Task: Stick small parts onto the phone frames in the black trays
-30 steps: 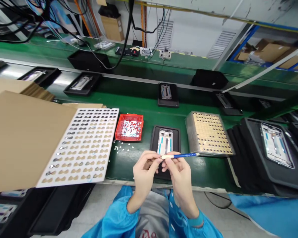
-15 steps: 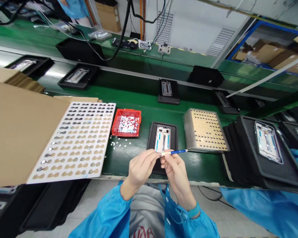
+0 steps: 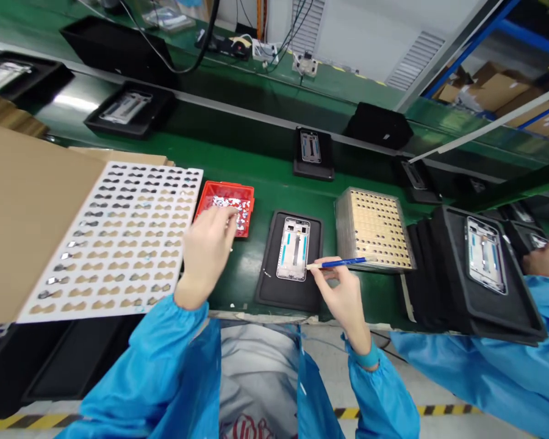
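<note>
One brown cardboard sheet (image 3: 27, 213), far left, lying partly under one white die-cut sheet (image 3: 119, 238) with rows of small parts.

One left hand (image 3: 208, 247), reaching over the near edge of one red tray (image 3: 210, 198) of small white and silver bits; fingertips are at the tray's contents, but whether they pinch anything cannot be told.

One black tray (image 3: 274, 286) on the green bench (image 3: 247, 268), just right of the red tray, holding one phone frame (image 3: 293, 249).

One right hand (image 3: 341, 292), fingers pressed together around one blue pen-like tool (image 3: 343, 263), its pale tip touching the lower right corner of the phone frame.

One stack of perforated gold-topped sheets (image 3: 375, 228), just right of the black tray.

One stack of black trays (image 3: 494, 305), far right, the top one carrying one more phone frame (image 3: 485, 256).

One blue sleeve of another person (image 3: 485, 372), lower right.
</note>
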`<act>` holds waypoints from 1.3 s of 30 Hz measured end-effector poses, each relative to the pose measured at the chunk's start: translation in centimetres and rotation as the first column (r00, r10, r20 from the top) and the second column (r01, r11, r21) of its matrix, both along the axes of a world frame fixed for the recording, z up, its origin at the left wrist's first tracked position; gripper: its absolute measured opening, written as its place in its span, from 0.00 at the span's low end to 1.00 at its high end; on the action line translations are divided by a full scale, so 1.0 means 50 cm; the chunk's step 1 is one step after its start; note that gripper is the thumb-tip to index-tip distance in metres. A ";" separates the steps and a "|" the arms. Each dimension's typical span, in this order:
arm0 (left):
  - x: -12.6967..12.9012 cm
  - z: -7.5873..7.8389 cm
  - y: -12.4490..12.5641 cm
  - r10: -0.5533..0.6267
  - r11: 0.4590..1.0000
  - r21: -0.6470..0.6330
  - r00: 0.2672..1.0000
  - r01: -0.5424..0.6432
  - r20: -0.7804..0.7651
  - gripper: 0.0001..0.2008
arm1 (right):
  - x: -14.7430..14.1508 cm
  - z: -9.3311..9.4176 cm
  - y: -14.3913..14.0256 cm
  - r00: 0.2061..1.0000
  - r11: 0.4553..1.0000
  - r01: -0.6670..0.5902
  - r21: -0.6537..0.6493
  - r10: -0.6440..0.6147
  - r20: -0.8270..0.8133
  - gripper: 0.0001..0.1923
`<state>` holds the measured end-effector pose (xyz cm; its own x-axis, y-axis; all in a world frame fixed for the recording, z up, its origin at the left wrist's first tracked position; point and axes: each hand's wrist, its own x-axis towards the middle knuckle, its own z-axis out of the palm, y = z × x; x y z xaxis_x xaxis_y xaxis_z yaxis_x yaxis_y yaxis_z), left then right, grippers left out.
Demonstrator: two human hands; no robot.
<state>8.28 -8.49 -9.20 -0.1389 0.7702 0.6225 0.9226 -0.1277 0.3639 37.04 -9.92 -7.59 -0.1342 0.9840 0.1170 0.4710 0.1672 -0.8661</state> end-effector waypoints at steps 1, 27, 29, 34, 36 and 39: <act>-0.017 -0.003 0.010 0.056 0.998 -0.008 0.998 -0.056 -0.008 0.11 | 0.009 -0.003 0.004 0.993 0.998 -0.064 0.030 0.060 0.097 0.09; 0.201 -0.077 -0.124 -0.565 0.800 -0.351 0.808 0.486 -0.169 0.14 | 0.019 -0.014 0.025 0.785 0.908 -0.406 0.102 0.290 0.548 0.10; 0.200 -0.080 -0.124 -0.577 0.787 -0.368 0.803 0.496 -0.150 0.16 | 0.020 -0.010 0.032 0.809 0.916 -0.399 0.040 0.331 0.485 0.10; 0.199 -0.089 -0.128 -0.583 0.793 -0.327 0.796 0.514 -0.164 0.19 | 0.023 -0.009 0.044 0.856 0.928 -0.366 -0.062 0.362 0.370 0.11; 0.202 -0.090 -0.130 -0.570 0.807 -0.306 0.801 0.505 -0.183 0.18 | 0.023 -0.009 0.046 0.861 0.931 -0.355 -0.090 0.363 0.356 0.11; 0.209 -0.089 -0.133 -0.539 0.832 -0.280 0.816 0.478 -0.208 0.18 | 0.022 -0.005 0.049 0.865 0.929 -0.346 -0.129 0.369 0.339 0.09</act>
<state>18.74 -15.16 -13.64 0.4567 0.7965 0.3961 0.8099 -0.5565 0.1851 38.13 -7.48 -7.85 -0.4992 0.8642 -0.0630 0.6635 0.3345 -0.6693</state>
